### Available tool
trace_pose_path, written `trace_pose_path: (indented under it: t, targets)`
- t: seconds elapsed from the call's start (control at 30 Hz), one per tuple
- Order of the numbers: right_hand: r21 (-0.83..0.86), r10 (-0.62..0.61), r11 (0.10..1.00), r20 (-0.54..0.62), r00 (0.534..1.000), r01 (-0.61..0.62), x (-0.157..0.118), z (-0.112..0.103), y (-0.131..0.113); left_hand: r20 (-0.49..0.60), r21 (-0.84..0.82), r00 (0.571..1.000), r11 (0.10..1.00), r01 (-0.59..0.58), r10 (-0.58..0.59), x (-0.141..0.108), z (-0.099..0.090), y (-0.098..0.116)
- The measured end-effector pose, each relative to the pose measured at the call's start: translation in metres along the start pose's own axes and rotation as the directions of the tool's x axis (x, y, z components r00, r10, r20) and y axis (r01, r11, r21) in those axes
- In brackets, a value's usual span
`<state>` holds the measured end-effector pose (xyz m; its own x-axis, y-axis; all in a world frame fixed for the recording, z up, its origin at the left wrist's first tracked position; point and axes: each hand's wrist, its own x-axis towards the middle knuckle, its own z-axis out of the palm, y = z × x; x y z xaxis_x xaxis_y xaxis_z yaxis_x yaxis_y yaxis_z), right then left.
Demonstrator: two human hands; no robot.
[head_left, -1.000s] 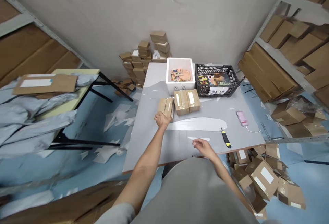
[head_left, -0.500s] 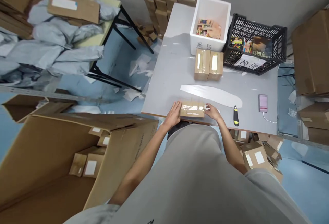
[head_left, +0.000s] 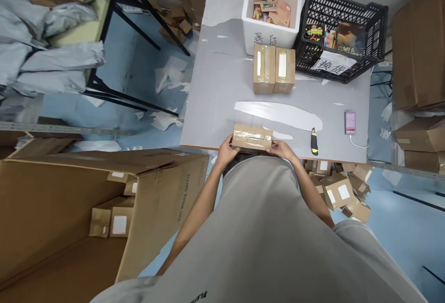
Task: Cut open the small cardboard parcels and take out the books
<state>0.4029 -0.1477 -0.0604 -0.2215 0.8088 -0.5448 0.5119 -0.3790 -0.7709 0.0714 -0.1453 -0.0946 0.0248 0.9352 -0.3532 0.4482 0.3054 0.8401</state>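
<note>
A small taped cardboard box is at the near edge of the grey table, shiny clear tape across its face. My left hand grips its left end, fingers closed round the side. At the opposite end my right hand holds the lower right corner. Just beyond the box lies a long white paper strip, with a smaller white scrap nearer the box. To the right is a black and yellow utility knife.
Two taped boxes stand before a white foam bin. Beside it, a black crate holds books. A phone with a cable lies at right. A large open carton stands at left, and boxes are piled on the floor at right.
Both hands have shifted onto the box's ends, and the box now looks tilted up with its near side showing. My right hand has closed on its corner. The camera view has shifted.
</note>
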Motion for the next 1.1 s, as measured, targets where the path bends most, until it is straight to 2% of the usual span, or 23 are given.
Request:
trace_pose_path:
  t: [0.1, 0.2, 0.33, 0.4, 0.53, 0.67, 0.87, 1.1]
  targets:
    - [-0.003, -0.085, 0.996, -0.094, 0.992, 0.085, -0.007, -0.007, 0.002, 0.032, 0.037, 0.999, 0.999, 0.004, -0.005, 0.002, -0.009, 0.022]
    - [-0.018, -0.113, 0.994, -0.218, 0.969, 0.112, -0.004, -0.02, 0.002, 0.056, 0.103, 0.998, 0.994, 0.024, -0.03, 0.01, -0.012, 0.04]
    - [-0.122, -0.048, 0.992, -0.284, 0.958, 0.013, 0.017, -0.03, -0.001, -0.005, 0.25, 0.996, 0.964, 0.092, -0.094, 0.031, 0.0, 0.055]
    - [-0.111, 0.0, 0.993, -0.294, 0.956, -0.034, 0.03, -0.031, -0.003, -0.031, 0.267, 0.992, 0.956, 0.125, -0.121, 0.043, 0.008, 0.056]
    - [-0.028, 0.033, 0.999, -0.291, 0.956, -0.043, 0.042, -0.032, -0.001, -0.007, 0.104, 0.99, 0.985, 0.139, -0.139, 0.055, 0.018, 0.044]
    - [0.051, 0.054, 0.998, -0.235, 0.97, -0.044, 0.035, -0.031, 0.011, 0.068, -0.042, 0.986, 0.987, 0.152, -0.149, 0.044, 0.019, 0.023]
    - [0.094, 0.113, 0.991, -0.167, 0.979, -0.098, 0.018, -0.027, 0.03, 0.141, -0.085, 0.973, 0.977, 0.195, -0.182, 0.022, 0.023, -0.006]
    - [0.088, 0.137, 0.988, -0.149, 0.979, -0.125, 0.021, -0.014, 0.029, 0.107, -0.065, 0.971, 0.973, 0.221, -0.213, 0.031, 0.04, -0.018]
